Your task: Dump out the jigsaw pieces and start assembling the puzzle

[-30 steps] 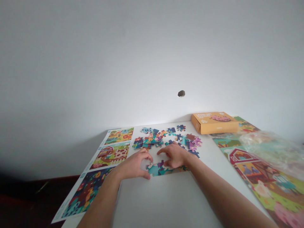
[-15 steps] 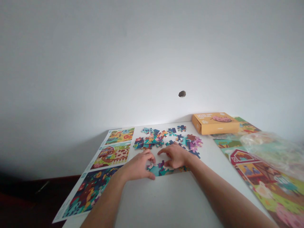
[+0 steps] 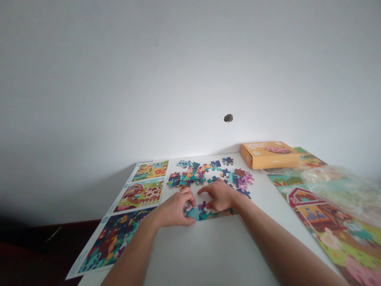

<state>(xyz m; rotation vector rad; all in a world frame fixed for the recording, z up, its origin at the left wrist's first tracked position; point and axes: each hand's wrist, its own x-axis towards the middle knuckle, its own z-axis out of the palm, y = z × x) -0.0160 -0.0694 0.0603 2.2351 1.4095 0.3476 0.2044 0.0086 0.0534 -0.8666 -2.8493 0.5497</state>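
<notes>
A short strip of joined jigsaw puzzle pieces [image 3: 204, 214], teal, purple and dark, lies flat on the white table [image 3: 205, 254]. My left hand [image 3: 175, 208] is at its left end, with thumb and fingers curled around the edge of the end piece. Over the strip's middle and right part rests my right hand [image 3: 222, 195]. Its index finger points left, apart from the thumb, which touches the strip. Part of the strip is hidden under this hand. Just beyond both hands, loose puzzle pieces [image 3: 195, 173] lie in an overlapping heap, and purple pieces [image 3: 245, 179] are on its right.
A picture sheet [image 3: 117, 216] with animal scenes lies along the left edge. At the back right, an orange puzzle box [image 3: 270, 155] stands against the wall [image 3: 184, 79]. A large farm poster [image 3: 315, 216] covers the right side, with clear plastic wrapping [image 3: 342, 190] on it.
My left hand has shifted slightly right, its fingers and thumb closing in on the strip's left end. My right hand is almost unmoved.
</notes>
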